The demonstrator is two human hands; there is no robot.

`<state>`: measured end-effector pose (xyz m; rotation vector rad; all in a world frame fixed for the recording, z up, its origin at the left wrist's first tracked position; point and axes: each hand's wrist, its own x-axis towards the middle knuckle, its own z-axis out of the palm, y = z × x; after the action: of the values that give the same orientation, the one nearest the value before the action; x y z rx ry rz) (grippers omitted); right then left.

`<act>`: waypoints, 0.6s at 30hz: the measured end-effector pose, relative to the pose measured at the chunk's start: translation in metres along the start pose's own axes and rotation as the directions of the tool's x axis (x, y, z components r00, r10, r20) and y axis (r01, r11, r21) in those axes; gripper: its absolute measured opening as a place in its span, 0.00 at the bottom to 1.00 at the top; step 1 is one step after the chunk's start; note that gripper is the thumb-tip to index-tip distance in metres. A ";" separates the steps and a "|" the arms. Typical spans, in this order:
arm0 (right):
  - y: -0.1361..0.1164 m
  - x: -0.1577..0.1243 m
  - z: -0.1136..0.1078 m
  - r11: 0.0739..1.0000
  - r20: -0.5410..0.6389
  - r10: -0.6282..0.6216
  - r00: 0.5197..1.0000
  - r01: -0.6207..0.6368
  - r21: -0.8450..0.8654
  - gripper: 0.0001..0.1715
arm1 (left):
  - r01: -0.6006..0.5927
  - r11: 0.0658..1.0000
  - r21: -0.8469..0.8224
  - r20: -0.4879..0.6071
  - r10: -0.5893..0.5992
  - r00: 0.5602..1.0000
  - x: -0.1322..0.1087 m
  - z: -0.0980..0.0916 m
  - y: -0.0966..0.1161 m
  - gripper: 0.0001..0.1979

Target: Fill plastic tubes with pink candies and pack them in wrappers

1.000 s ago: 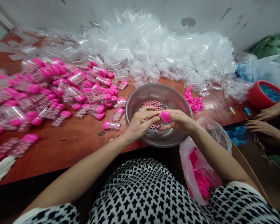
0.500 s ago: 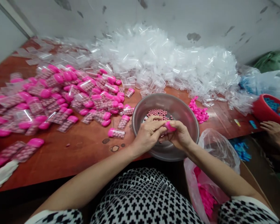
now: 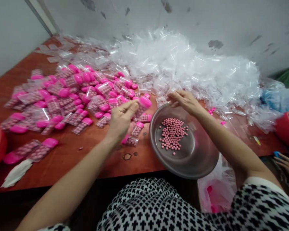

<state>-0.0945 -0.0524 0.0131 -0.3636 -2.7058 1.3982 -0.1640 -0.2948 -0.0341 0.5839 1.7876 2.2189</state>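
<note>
My left hand point(image 3: 120, 119) is closed on a clear tube with a pink cap point(image 3: 142, 106), filled with pink beads, and holds it above the table left of the steel bowl point(image 3: 202, 160). Loose pink beads point(image 3: 173, 133) lie in the bowl. Past the bowl's far rim my right hand point(image 3: 186, 101) pinches at the edge of the heap of small clear bags point(image 3: 183, 64); whether it holds one is unclear.
A pile of bagged pink-capped tubes point(image 3: 69, 96) covers the red-brown table point(image 3: 69, 154) at left. Loose pink caps point(image 3: 210, 111) lie behind my right arm. A red tub point(image 3: 285, 128) and another person's hand point(image 3: 287, 165) are at right. A plastic bag of pink parts point(image 3: 215, 192) hangs below the bowl.
Both hands left the bowl, where they were joined on the pink-capped tube. The left carried the tube leftward; the right reached to the clear bag heap. The view shifted left.
</note>
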 end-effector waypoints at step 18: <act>0.023 0.109 0.027 0.628 0.078 0.081 0.994 0.010 -0.778 0.36 | -0.185 0.888 0.421 -0.031 0.219 0.975 0.019 -0.041 -0.022 0.19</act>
<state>-0.2013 -0.0349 -0.0258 -0.3825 -3.2632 0.1240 -0.2006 -0.3179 -0.0592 0.8093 2.3658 2.0066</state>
